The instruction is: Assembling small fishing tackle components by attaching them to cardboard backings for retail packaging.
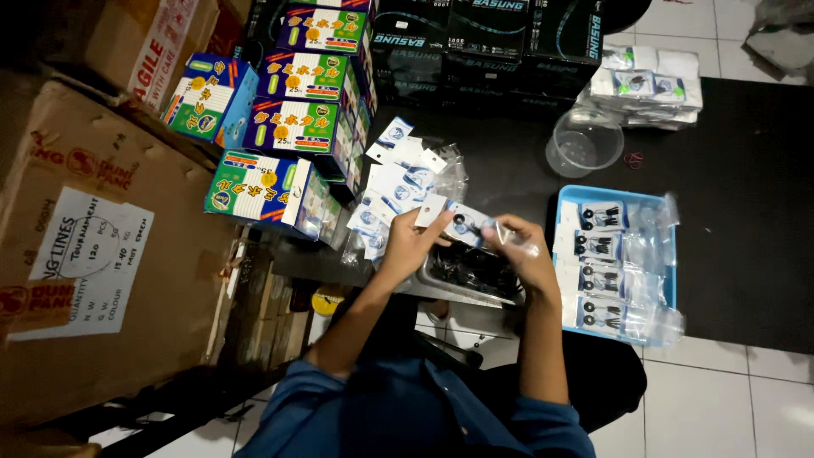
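item in hand: a white backing card carrying small black ring-shaped parts, held above a metal tray of loose black parts; the left hand is closed in a pinch on the card's near end, and the right hand is closed around a clear plastic sleeve touching the card's other end. handling judgement: keep the card flat and the sleeve mouth spread wide, so the corners enter squarely without snagging. adjacent stock: a blue tray of finished sleeved cards just right, loose cards on the black mat to the left.
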